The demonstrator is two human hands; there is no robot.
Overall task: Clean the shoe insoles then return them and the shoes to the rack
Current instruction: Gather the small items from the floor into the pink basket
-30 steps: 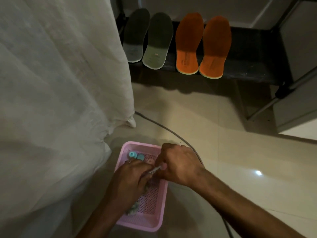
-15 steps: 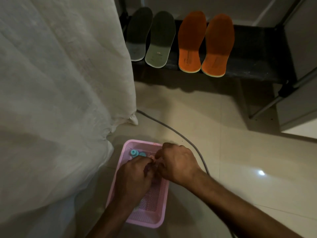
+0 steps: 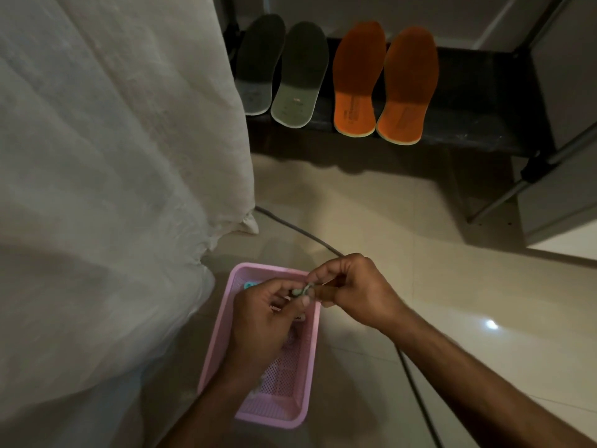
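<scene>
Both hands work above a pink perforated basket [image 3: 290, 412] that sits on the tiled floor [image 3: 452, 286]. The left hand [image 3: 268, 318] and the right hand [image 3: 352, 289] meet over the basket's far end, each with fingers curled, and together they pinch a small pale green item [image 3: 306, 289] between the fingertips; what the item is cannot be told. A small teal object [image 3: 249, 285] lies in the basket's far left corner, partly hidden by the left hand.

Four insoles rest on the dark lowest shelf of the rack [image 3: 468, 124], heels toward the camera and overhanging the front edge. The two grey-green insoles [image 3: 298, 76] are on the left, the leftmost partly covered by a hanging white cloth [image 3: 113, 156]. The two orange insoles [image 3: 384, 82] lie just beside them to the right, side by side. No shoes are visible.

A dark cable [image 3: 300, 232] runs across the floor from under the cloth and passes behind the right forearm.
</scene>
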